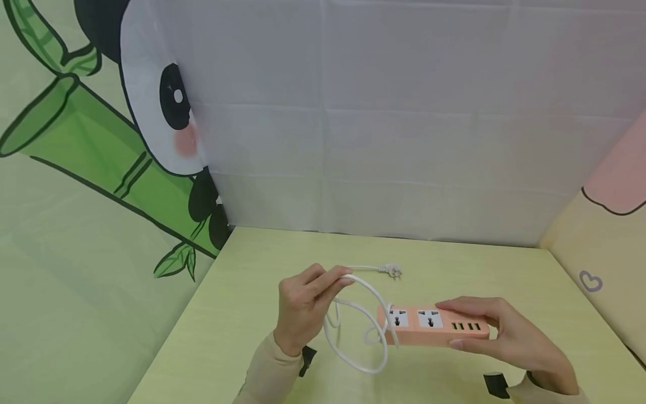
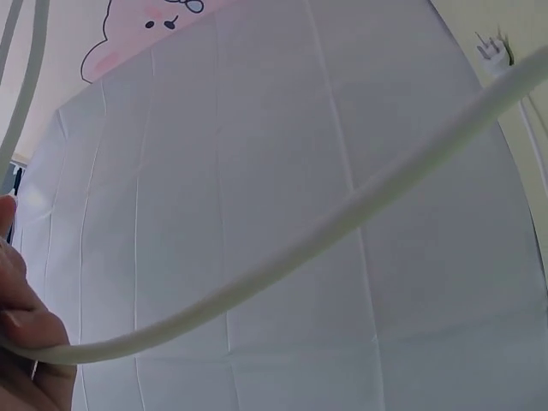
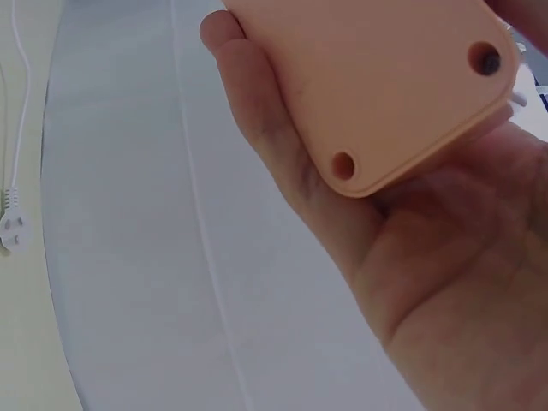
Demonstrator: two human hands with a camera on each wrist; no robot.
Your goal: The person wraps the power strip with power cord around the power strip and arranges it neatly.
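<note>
An orange power strip (image 1: 411, 338) with white socket faces and several dark USB ports is held at its right end by my right hand (image 1: 520, 336), thumb along the near side and fingers along the far side. The right wrist view shows the strip's underside (image 3: 368, 77) with two round holes. My left hand (image 1: 308, 303) pinches the white cable (image 1: 370, 289), which hangs in loose loops and passes across the strip's left end. The same cable (image 2: 282, 261) crosses the left wrist view. Its white plug (image 1: 392, 271) lies on the table beyond the hands.
The pale yellow table (image 1: 212, 336) ends at a grey-white sheet (image 1: 404, 140) behind it. On the left hangs a green cloth (image 1: 60, 252) printed with a panda and bamboo; a cream and pink printed cloth (image 1: 600, 241) borders the right side.
</note>
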